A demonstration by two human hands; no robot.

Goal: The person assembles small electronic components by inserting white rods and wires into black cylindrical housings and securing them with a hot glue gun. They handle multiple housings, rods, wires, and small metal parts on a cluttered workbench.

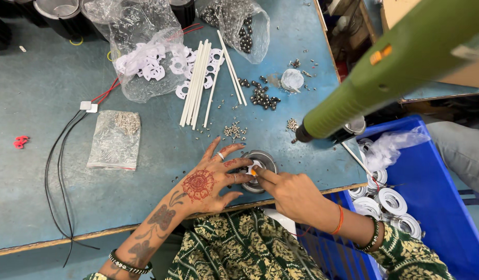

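A: What is the surface like?

B: A worn blue-grey bench point(146, 176) with a wooden front edge. On it lie white rods point(198, 85), a bag of white rings point(146, 57), a bag of dark balls point(239, 26), loose balls point(263, 96), a small bag of screws point(115, 140) and black wires point(55, 171). A blue crate point(436, 192) of white-rimmed parts stands to the right, and a green driver point(400, 67) hangs over the bench, tip down-left.

A: And the hands?

B: The left hand point(206, 181) lies flat, fingers spread wide, with thumb and forefinger touching a round metal housing point(257, 168) near the front edge. The right hand point(294, 194) has its fingers curled, the forefinger stretched out and pressing a small white piece point(254, 167) in the housing's middle.

A: Which way does the housing face?

B: Open side up, axis upright; being round, it has no long axis across the bench. Whether the white piece sits fully in I cannot tell.
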